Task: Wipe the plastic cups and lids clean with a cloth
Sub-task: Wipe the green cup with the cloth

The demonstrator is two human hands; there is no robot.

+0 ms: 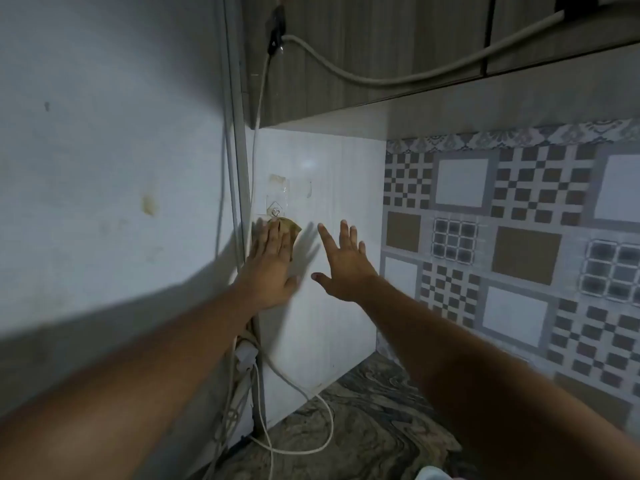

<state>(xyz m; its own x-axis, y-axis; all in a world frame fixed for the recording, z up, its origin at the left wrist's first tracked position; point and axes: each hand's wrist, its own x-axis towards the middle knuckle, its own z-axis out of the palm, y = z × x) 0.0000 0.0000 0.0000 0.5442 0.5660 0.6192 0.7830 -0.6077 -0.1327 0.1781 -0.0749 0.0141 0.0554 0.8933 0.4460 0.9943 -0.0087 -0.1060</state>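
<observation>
Left hand (273, 252) is flat, fingers straight and close together, laid over a brownish cloth (293, 231) that hangs from a little clear hook (275, 212) stuck on the white wall panel (332, 306). It looks like it's pressing the cloth against the panel, not gripping it, as far as I can see. Right hand (343, 261) is just beside it, fingers spread wide, holding nothing. Can't tell if it actually touches the panel.

Further out there are patterned tiles (519, 237) on the right, a cupboard (381, 46) overhead, and a white cable (311, 410) looping down onto the marbled bench (374, 438).

Progress-wise, I'd guess this is the very start. The cloth's on its hook, and no cups or lids are anywhere in view, so nothing shows as wiped. That leaves everything to do: get the cloth off the hook, find the cups and lids, wipe each one. Honestly it could also be the cloth getting hung back up at the end, can't rule that out from this.
</observation>
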